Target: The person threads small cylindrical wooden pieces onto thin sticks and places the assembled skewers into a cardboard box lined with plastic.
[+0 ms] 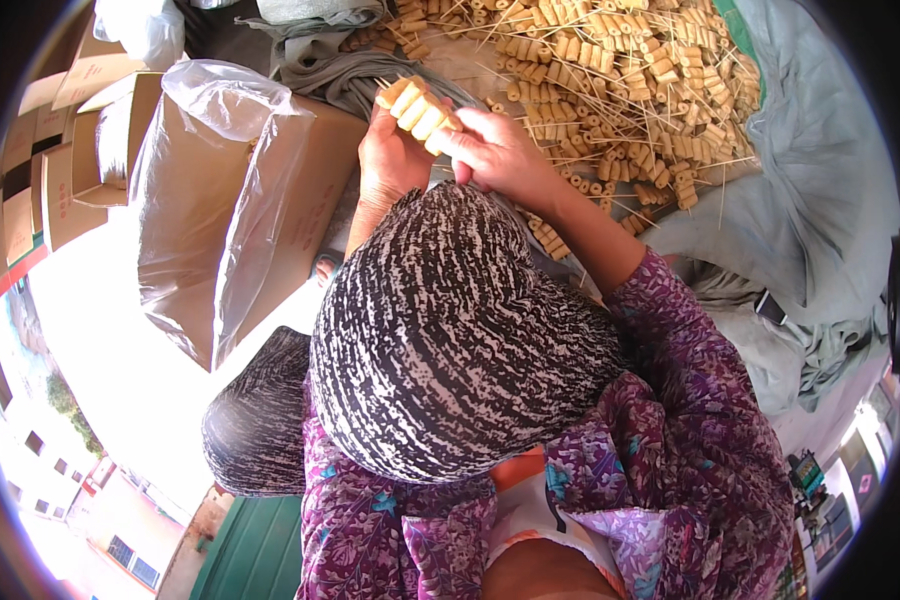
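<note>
Several skewers of tan, ridged, tube-like pieces (415, 110) are bunched together above my knee, their thin stick ends poking out at the far left. My left hand (390, 155) is closed around the bunch from below and the left. At the bunch's near right end, my right hand (498, 152) grips it with thumb and fingers. Parts of the fingers on both hands are hidden behind the bunch. Just beyond and to the right spreads a large heap of similar skewers (610, 85), with sticks pointing every way.
A cardboard box (315, 190) with a clear plastic liner (195, 210) stands open left of my hands. More cartons (75, 175) are stacked at the far left. Grey sheeting (810, 190) borders the heap on the right, where a phone-like object (770, 307) lies. My patterned knee (460, 330) rises below my hands.
</note>
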`<state>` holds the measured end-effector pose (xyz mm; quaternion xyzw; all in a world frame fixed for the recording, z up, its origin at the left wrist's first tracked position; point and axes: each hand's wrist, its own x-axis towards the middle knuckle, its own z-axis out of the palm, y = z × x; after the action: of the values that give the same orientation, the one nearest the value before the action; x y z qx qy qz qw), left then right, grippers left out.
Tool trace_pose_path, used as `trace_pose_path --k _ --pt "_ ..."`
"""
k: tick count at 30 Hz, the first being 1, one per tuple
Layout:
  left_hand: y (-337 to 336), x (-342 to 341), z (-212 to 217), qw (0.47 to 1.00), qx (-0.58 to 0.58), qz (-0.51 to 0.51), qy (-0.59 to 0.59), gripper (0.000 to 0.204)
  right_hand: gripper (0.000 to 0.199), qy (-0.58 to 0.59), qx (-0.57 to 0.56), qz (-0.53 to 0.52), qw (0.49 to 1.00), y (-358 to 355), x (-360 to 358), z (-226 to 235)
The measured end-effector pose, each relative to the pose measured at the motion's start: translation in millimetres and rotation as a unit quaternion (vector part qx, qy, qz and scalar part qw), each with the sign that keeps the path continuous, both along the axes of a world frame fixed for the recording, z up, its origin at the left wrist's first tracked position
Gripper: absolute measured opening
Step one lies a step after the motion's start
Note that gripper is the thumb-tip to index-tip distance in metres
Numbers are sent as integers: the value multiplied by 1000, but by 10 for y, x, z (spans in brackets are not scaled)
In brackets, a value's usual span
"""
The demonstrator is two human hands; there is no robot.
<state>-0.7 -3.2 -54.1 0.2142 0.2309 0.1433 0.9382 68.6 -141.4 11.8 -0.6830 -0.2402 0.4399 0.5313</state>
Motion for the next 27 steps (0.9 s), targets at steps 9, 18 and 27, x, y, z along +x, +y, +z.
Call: trace_pose_path --k 9,18,27 --pt "-59 -33 82 993 108 -32 31 32 35 -73 -86 -4 994 63 -19 -194" --pt "-22 -46 104 989 134 20 58 39 36 -370 -180 -27 911 -238 488 -236" --pt "2 -69 10 993 113 8 11 48 22 -517 -336 157 771 -710 961 -1398"
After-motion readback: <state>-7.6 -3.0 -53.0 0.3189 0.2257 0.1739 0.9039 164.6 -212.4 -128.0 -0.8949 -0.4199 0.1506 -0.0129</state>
